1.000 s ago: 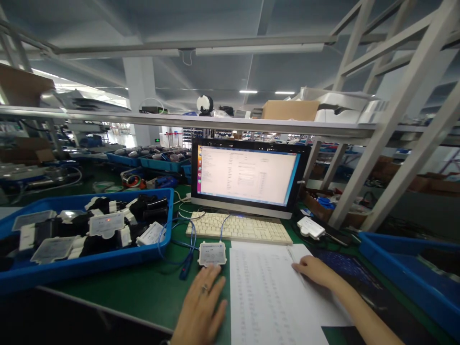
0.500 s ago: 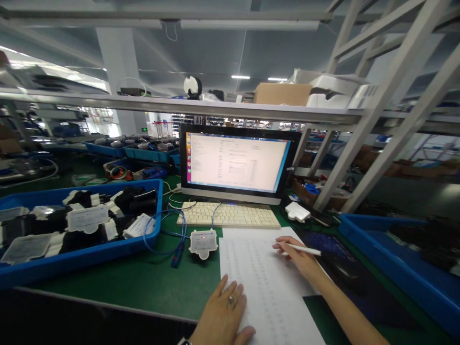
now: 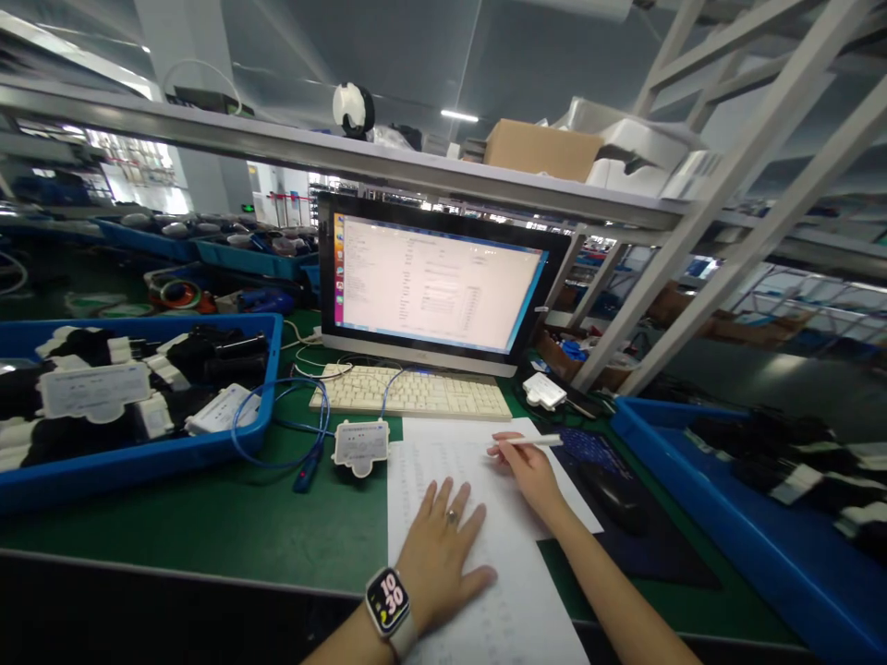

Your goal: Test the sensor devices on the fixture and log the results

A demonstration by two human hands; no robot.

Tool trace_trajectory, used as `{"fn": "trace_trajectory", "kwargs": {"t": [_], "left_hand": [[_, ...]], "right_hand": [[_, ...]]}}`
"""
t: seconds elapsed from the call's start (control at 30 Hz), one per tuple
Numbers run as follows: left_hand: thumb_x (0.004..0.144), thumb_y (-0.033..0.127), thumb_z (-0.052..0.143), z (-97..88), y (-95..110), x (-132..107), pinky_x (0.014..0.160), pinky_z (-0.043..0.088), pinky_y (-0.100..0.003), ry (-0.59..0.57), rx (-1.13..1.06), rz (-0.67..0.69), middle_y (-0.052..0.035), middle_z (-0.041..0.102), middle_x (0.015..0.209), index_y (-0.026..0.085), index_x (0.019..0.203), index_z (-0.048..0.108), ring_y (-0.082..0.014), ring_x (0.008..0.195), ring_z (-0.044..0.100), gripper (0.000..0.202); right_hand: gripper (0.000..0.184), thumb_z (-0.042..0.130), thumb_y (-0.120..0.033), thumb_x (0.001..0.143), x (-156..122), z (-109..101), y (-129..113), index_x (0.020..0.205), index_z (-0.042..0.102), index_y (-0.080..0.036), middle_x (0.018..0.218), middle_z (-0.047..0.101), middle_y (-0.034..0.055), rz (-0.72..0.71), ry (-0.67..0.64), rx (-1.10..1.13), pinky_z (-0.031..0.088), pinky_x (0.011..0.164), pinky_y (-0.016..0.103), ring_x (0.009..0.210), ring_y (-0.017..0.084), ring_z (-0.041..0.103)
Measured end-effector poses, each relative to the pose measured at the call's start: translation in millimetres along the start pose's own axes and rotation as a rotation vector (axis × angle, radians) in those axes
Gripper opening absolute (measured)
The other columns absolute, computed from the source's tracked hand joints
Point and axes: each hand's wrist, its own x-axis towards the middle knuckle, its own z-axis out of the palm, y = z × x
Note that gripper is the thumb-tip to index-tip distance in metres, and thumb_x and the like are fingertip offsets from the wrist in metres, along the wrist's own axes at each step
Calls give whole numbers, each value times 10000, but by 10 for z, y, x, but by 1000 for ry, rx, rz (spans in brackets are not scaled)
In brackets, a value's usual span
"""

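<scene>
My left hand [image 3: 444, 552] lies flat on a printed paper sheet [image 3: 509, 610], fingers spread; a ring and a smartwatch [image 3: 388, 600] show on it. Between the fingers of my right hand [image 3: 530, 471] is a white pen [image 3: 544, 441], its writing end over the upper part of the paper. Left of the sheet sits a white module with a label [image 3: 361, 446], joined to a blue cable [image 3: 325, 406]. Behind the paper stands a white keyboard [image 3: 416, 392], below a lit monitor [image 3: 436, 282].
A blue bin [image 3: 139, 462] of black and white parts stands at left, another blue bin [image 3: 699, 499] at right. A black mouse [image 3: 613, 499] rests on a dark mouse pad [image 3: 665, 545]. Another white module [image 3: 544, 391] lies beside the monitor. A metal shelf [image 3: 416, 171] crosses above.
The view has tilted and shifted. My left hand has slid farther up the paper with its fingers wider apart, bringing the watch into view. The pen stays in my right hand.
</scene>
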Motion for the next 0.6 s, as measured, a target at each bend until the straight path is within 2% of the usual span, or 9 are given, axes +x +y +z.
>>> {"fn": "trace_trajectory", "kwargs": {"t": [0.1,0.2,0.4,0.6], "left_hand": [[807,572,521,48,2,15,1072,248,-561,-15,-48,-32,-128,384,1418,229,1308,462,-348,1324,298,610],[827,584,473,21,11,5,1075,235,-568,-47,-93,-51,-120,379,1423,233,1308,463,-344,1333,280,595],[824,583,482,0,13,2,1089,195,-575,-79,-129,-69,-128,330,1448,232,1331,432,-352,1351,224,618],[812,614,480,25,-39,-20,1117,129,-549,-147,-157,-44,-95,226,1493,254,1391,324,-333,1376,125,700]], "right_hand": [[487,586,-646,648,163,112,73,739,576,-168,578,587,28,41,71,-2,390,430,262,451,133,468],[412,600,-598,620,222,190,132,663,504,-200,501,539,-2,82,108,-24,322,366,241,392,118,416],[223,538,-379,632,179,218,178,553,386,-236,410,497,-36,103,169,-131,328,391,225,367,113,411],[208,497,-366,609,190,216,205,495,377,-241,371,480,-34,70,170,-174,342,413,234,356,124,424]]}}
